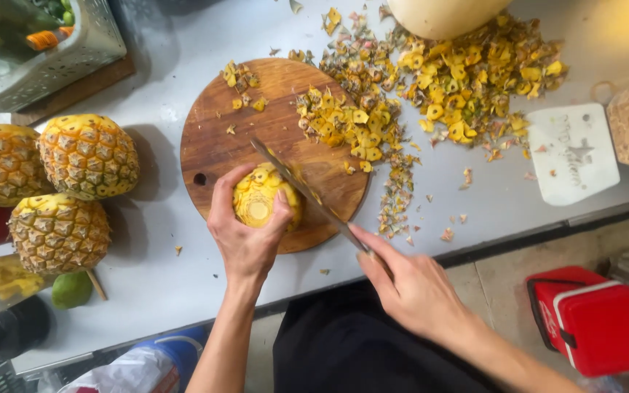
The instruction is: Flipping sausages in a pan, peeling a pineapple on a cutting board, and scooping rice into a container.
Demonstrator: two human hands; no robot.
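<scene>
Head camera, looking steeply down, close over round cutting board (220,138).

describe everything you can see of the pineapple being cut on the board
The peeled pineapple is pale yellow, its skin gone, with spiral grooves on its sides and a round lighter core at the cut end facing the camera. It stands on the round wooden cutting board, near its front edge. The left hand wraps around it from below and the left. The knife held by the right hand lies slanted against its upper right side.
</scene>
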